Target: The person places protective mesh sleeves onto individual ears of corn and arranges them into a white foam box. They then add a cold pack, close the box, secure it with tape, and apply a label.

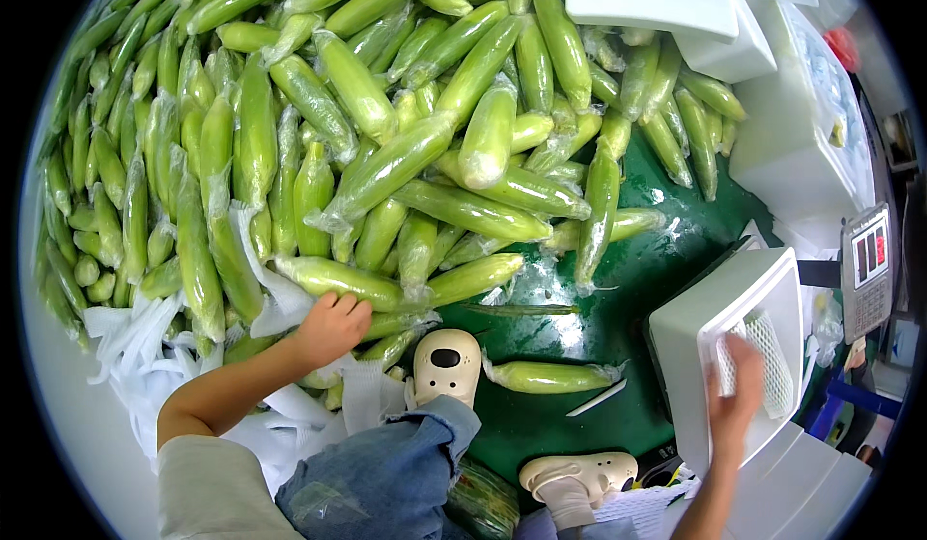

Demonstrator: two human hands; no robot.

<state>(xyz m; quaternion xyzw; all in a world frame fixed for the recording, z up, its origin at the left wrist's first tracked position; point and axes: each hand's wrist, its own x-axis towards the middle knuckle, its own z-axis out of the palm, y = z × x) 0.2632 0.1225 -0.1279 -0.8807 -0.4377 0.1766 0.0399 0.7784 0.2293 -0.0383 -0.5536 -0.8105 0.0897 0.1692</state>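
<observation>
- White box (681,386) on the right's got white netting (770,366) inside; right hand (739,381)'s there, blurry, can't tell its grip
- Wrapped corn (328,276), pile's near edge, lies roughly left-to-right; left hand (333,330)'s against it, can't tell if gripping

Light-green corn (399,166), white box (679,371)

Shiny green floor (517,429), heaped film-wrapped corn ears (401,168), one ear apart (550,377), white strip (597,398) beside it, cream clog (606,465).
</observation>
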